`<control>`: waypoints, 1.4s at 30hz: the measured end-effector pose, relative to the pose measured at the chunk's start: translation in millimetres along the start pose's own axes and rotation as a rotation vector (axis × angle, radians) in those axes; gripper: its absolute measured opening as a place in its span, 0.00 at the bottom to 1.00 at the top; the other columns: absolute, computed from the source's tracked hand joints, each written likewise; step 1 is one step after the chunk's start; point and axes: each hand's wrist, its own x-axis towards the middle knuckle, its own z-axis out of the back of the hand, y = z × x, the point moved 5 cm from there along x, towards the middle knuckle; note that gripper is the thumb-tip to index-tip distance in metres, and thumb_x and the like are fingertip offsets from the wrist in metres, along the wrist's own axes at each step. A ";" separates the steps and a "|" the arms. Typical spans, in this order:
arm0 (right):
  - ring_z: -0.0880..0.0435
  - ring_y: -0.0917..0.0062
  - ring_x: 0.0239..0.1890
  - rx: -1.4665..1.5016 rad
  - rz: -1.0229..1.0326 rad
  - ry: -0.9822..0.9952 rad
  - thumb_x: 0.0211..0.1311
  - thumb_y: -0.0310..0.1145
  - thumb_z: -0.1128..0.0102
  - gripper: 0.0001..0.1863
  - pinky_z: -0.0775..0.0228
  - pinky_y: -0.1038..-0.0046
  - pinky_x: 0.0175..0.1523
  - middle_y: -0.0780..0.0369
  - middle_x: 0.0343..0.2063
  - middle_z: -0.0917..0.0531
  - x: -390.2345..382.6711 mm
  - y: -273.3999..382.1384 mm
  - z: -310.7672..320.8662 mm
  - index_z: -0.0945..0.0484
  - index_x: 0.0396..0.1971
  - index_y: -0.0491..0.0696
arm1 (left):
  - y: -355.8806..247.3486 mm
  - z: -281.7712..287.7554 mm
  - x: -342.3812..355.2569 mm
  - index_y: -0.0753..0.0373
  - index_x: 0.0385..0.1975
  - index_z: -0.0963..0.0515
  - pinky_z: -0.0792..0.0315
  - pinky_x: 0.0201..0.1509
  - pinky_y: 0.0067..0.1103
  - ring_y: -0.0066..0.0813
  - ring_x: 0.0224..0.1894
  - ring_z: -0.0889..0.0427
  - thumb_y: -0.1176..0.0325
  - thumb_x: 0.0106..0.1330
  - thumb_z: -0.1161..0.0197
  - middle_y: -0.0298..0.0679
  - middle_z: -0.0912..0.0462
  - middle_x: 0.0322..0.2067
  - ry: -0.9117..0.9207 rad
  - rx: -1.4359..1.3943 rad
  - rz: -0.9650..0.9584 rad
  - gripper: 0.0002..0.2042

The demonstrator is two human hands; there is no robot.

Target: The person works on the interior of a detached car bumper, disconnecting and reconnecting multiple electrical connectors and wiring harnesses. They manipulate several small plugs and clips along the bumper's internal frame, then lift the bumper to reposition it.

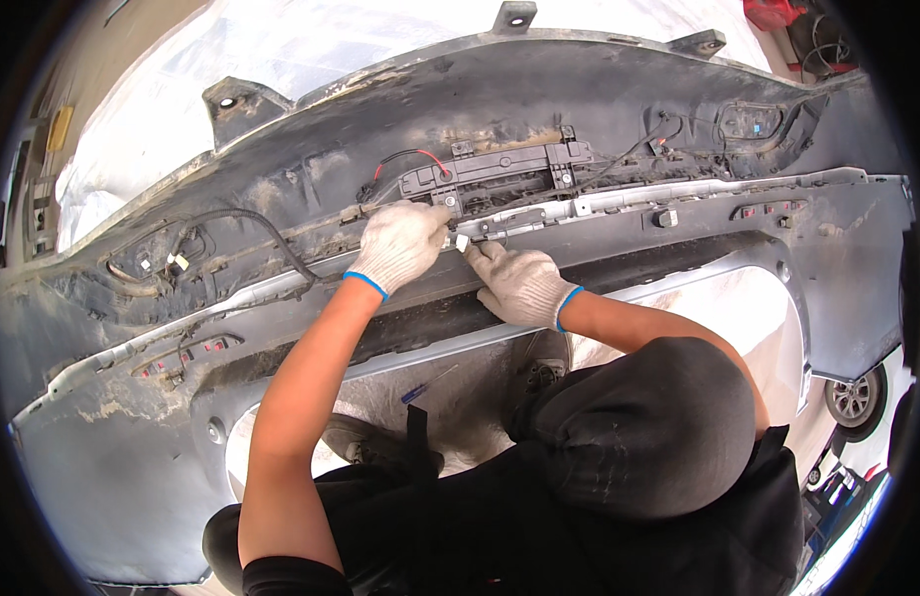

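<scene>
A large dark car bumper (380, 109) lies inner side up before me, scuffed and dusty. In a white knit glove with a blue cuff, my left hand (400, 241) is closed at the silver strip along the bumper's middle. What its fingers hold is hidden. My right hand (524, 281), gloved alike, reaches in from the right with index finger stretched forward and thumb apart. A small white plug-like piece (463, 242) shows between the two hands, close to the right fingertips. Just beyond them sits a black plastic bracket (495, 167) with a red wire (435, 159).
Black wiring harness (271, 233) runs along the bumper's left half. Small red-marked sensors (768, 212) sit at right. A blue-handled screwdriver (415, 393) lies on the floor by my shoes (355, 437). My right knee (658, 427) rises close behind my right forearm. A car wheel (855, 399) stands at far right.
</scene>
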 end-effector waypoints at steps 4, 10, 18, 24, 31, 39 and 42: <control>0.13 0.60 0.40 0.033 -0.019 0.001 0.64 0.39 0.45 0.35 0.20 0.61 0.39 0.51 0.49 0.23 -1.3 -3.5 -2.6 0.38 0.67 0.37 | 1.1 -2.4 0.1 0.61 0.40 0.18 0.25 0.47 0.41 0.50 0.42 0.18 0.66 0.65 0.42 0.48 0.16 0.33 -0.059 -0.043 -0.003 0.10; 0.14 0.59 0.41 0.079 -0.040 -0.005 0.64 0.40 0.44 0.35 0.20 0.59 0.41 0.51 0.50 0.23 -3.6 -4.3 -2.2 0.38 0.68 0.38 | 0.1 -2.1 2.2 0.60 0.43 0.18 0.25 0.48 0.40 0.49 0.43 0.18 0.64 0.65 0.40 0.47 0.16 0.35 -0.003 -0.035 -0.009 0.11; 0.14 0.59 0.41 0.115 -0.046 -0.071 0.64 0.40 0.43 0.31 0.21 0.59 0.43 0.52 0.51 0.22 -0.7 -9.4 -3.6 0.34 0.65 0.42 | 5.1 0.8 8.0 0.61 0.43 0.15 0.24 0.50 0.36 0.47 0.45 0.16 0.61 0.63 0.36 0.47 0.14 0.39 0.045 -0.166 0.058 0.14; 0.14 0.58 0.42 0.249 -0.056 -0.238 0.64 0.37 0.42 0.21 0.21 0.60 0.46 0.53 0.50 0.21 0.3 -15.3 7.5 0.26 0.56 0.47 | 11.7 11.3 18.2 0.62 0.42 0.15 0.25 0.49 0.32 0.43 0.44 0.15 0.60 0.61 0.34 0.48 0.13 0.38 0.242 -0.383 0.294 0.15; 0.15 0.55 0.38 0.502 -0.137 -0.467 0.65 0.35 0.43 0.10 0.23 0.58 0.45 0.53 0.36 0.16 12.9 -30.1 27.4 0.18 0.40 0.47 | 1.6 7.3 20.3 0.60 0.40 0.15 0.25 0.49 0.38 0.49 0.44 0.17 0.62 0.60 0.35 0.47 0.15 0.38 0.148 -0.150 0.086 0.12; 0.15 0.53 0.40 0.486 -0.159 -0.403 0.65 0.36 0.45 0.11 0.24 0.55 0.46 0.51 0.34 0.15 25.8 -23.1 20.2 0.17 0.36 0.48 | -4.6 -4.5 15.1 0.59 0.35 0.16 0.24 0.48 0.39 0.48 0.43 0.17 0.62 0.61 0.36 0.46 0.15 0.36 0.053 -0.081 0.074 0.09; 0.16 0.53 0.40 0.476 -0.195 -0.304 0.65 0.37 0.45 0.11 0.24 0.55 0.47 0.51 0.35 0.14 30.9 -21.9 20.5 0.16 0.37 0.47 | -0.2 -1.3 21.2 0.59 0.35 0.16 0.24 0.48 0.39 0.49 0.42 0.16 0.61 0.60 0.35 0.47 0.14 0.34 0.123 -0.127 0.130 0.10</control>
